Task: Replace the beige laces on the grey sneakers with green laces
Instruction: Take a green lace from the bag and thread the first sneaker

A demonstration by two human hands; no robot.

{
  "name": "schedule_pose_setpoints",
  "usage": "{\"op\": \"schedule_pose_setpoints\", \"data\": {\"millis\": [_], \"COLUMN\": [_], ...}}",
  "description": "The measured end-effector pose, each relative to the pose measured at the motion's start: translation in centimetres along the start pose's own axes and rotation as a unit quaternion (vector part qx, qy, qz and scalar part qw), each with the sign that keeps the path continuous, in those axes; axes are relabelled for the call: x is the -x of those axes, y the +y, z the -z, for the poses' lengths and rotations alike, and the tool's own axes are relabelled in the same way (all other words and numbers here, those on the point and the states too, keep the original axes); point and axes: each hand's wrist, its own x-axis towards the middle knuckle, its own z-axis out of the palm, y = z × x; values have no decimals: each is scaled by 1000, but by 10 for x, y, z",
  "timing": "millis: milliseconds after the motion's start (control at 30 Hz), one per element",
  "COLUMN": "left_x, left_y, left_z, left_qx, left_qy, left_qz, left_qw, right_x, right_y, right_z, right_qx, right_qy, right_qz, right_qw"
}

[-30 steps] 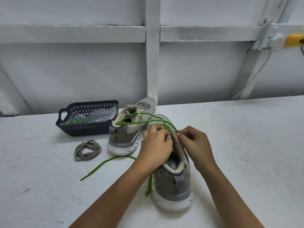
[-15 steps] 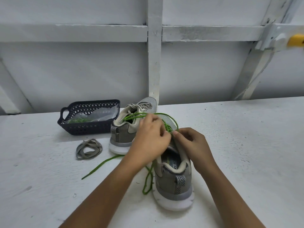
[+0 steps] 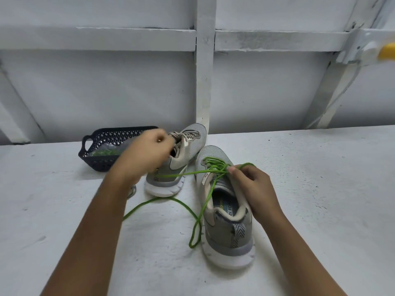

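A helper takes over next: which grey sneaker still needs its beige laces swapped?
Find the white vertical wall post; at its foot, beside the dark plastic basket, stands the farther grey mesh sneaker. Unlike the nearer grey sneaker, threaded with green lace, it carries beige laces.

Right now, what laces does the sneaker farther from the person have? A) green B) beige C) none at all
B: the far sneaker shows beige laces across its tongue, while the green lace is threaded through the near sneaker.

Left hand [image 3: 149, 153] blurred — forearm [image 3: 106, 214] hides most beige laces [image 3: 132, 191].
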Motion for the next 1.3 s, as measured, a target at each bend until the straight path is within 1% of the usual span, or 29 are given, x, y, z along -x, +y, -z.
{"op": "schedule_pose_setpoints", "data": {"millis": [33, 67, 100, 167, 200, 267, 333, 400, 467, 500, 533, 600, 667, 700, 733, 800, 867, 900, 933, 1000, 1067, 1100, 1133, 1167, 1233, 1267, 1300], "left_x": [5, 10, 13, 19, 20, 20, 17, 13, 10, 10, 10, 9, 9, 8, 8, 9, 16, 19, 23, 30, 31, 31, 31, 31, 29, 29, 29], "left_y": [2, 5, 7, 10, 9, 4, -4, -6, -2, 1, 4, 4, 1, 0, 0, 4, 11, 13, 16, 17, 13, 11, 9, 8, 9, 11, 14], "left_z": [-8, -17, -28, -52, -63, -81, -90, -87, -75, -65, -54, -30, -11, -4, 0, -3, -17, -27, -38, -60, -77, -82, -84, -83, -75, -67, -58], "left_qx": [-99, -177, -233, -296, -322, -356, -349, -280, -124, -29, 65, 188, 264, 276, 265, 169, 12, -81, -179, -335, -417, -433, -431, -410, -328, -276, -233], "left_qy": [-1, 5, 9, 11, 1, -28, -43, -50, -57, -80, -120, -197, -244, -251, -248, -225, -182, -145, -106, -54, -38, -38, -34, -25, -32, -70, -131], "left_qz": [-47, -93, -143, -213, -228, -231, -231, -235, -227, -199, -174, -157, -154, -144, -131, -113, -125, -152, -182, -220, -227, -233, -241, -254, -263, -249, -229], "left_qw": [994, 980, 962, 931, 919, 905, 907, 929, 964, 976, 975, 949, 920, 917, 923, 953, 975, 974, 961, 915, 879, 870, 869, 875, 907, 926, 936], "right_x": [0, 0, 1, 2, 2, 2, 2, 2, 1, 1, 0, 0, 1, 1, 1, 1, 1, 1, 1, 1, 1, 1, 0, 0, 0, 0, 0], "right_y": [0, 0, 0, 0, 0, 0, -1, -1, 0, 1, 1, 3, 3, 2, 2, 1, 1, 1, 1, 1, 1, 2, 1, 1, 0, 0, 0], "right_z": [0, 0, 0, 0, 0, 0, 0, -1, 0, 0, 0, 0, 1, 0, 0, 0, 0, 0, 1, 2, 2, 2, 2, 2, 2, 2, 3], "right_qx": [0, 2, 3, 1, 0, -5, -12, -19, -29, -30, -31, -41, -40, -41, -44, -45, -45, -49, -54, -59, -63, -65, -66, -64, -61, -62, -63], "right_qy": [1, 2, 2, -1, -2, -6, -10, -9, -6, -6, -7, -7, -8, -9, -9, -9, -12, -15, -18, -23, -24, -25, -25, -26, -28, -29, -28], "right_qz": [2, 4, 6, 10, 10, 14, 12, 9, -1, -8, -16, -28, -28, -28, -28, -29, -30, -31, -33, -33, -34, -35, -35, -35, -33, -33, -33], "right_qw": [1000, 1000, 1000, 1000, 1000, 1000, 1000, 1000, 1000, 1000, 999, 999, 999, 999, 999, 999, 998, 998, 998, 997, 997, 997, 997, 997, 997, 997, 997]}}
